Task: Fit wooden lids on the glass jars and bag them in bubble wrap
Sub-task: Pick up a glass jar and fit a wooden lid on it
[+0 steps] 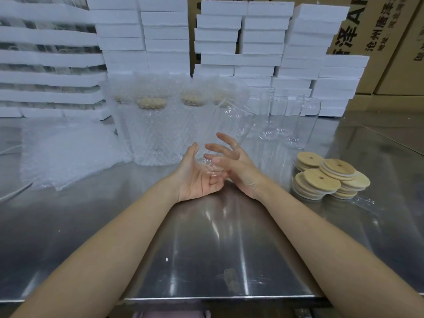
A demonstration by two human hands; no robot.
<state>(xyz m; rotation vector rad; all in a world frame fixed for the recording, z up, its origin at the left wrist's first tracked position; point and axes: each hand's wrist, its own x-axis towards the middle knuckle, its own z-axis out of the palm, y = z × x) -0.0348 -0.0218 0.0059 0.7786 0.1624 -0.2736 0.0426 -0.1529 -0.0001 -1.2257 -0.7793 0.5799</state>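
— Over the steel table [206,237], hands doing what?
— Tilted jar [225,128]: left hand [197,177] cups its base, fingers curled; right hand [236,166] spread at its side. Behind, wrapped jars [156,129]; to the right, lids [321,177], bare jars [296,125].

There is only one view, from the person's head. It faces forward and down over the steel table [206,249], near the left hand [197,180] and the right hand [236,164], and reaches the foam boxes [165,31] at the back.

Tilted clear glass jar [226,131] is motion-smeared, rim outline lost. Can't tell if my left hand [197,177] grips its base. Round wooden lids [151,103] inside clear bubble-wrap bags [158,138]: just tan blurs. Brown cardboard cartons [367,31]: print cut off top-right.
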